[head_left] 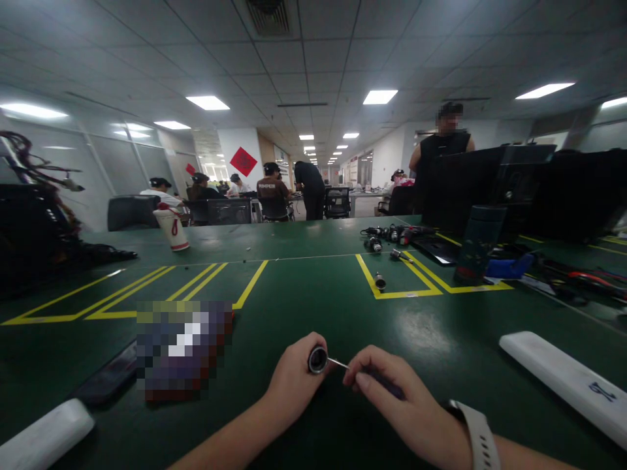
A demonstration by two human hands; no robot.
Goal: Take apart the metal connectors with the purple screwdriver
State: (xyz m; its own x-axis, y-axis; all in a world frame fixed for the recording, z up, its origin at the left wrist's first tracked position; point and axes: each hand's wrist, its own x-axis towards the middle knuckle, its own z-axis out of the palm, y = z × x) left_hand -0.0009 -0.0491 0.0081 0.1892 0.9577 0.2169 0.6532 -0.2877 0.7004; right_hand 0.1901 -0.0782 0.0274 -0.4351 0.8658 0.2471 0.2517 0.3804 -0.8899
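A green surface (pixel 298 294) with yellow markings spans the frame, where two hands work at lower center. The right hand (pixel 406 405), fingers closed in a pinch, steadies a slim, dark-handled screwdriver-like tool (pixel 390 385), likely light and stiff, best held by its handle. The left hand (pixel 295 378) curls closed around a round-mouthed metal cylinder (pixel 318 360) at lower center, just beside the tool's thin shaft; whether they touch cannot be told. Rigid and probably modest in weight, the cylinder may slip at its smooth rim, favoring a grip around the barrel.
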